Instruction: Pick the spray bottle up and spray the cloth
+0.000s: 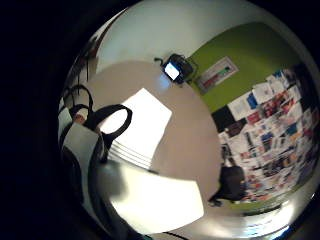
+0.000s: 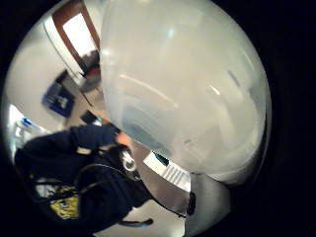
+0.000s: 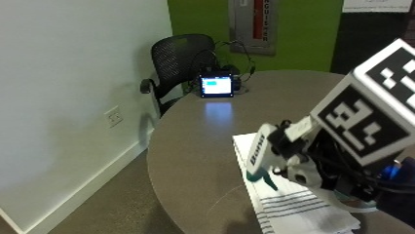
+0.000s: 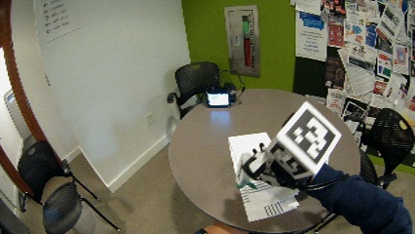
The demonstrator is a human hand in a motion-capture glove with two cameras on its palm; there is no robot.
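We see the gloved right hand (image 3: 324, 168) raised above the round surface (image 3: 195, 146), its fingers curled around the spray bottle (image 3: 259, 156), which it holds lifted off the surface. The bottle's white head juts out in front of the hand, and its translucent body (image 2: 187, 84) fills the thumb-side palm view. Directly beneath the hand lies the white striped cloth (image 3: 295, 209), spread flat. Well beyond the hand, a small lit screen (image 3: 216, 86) stands at the surface's far edge.
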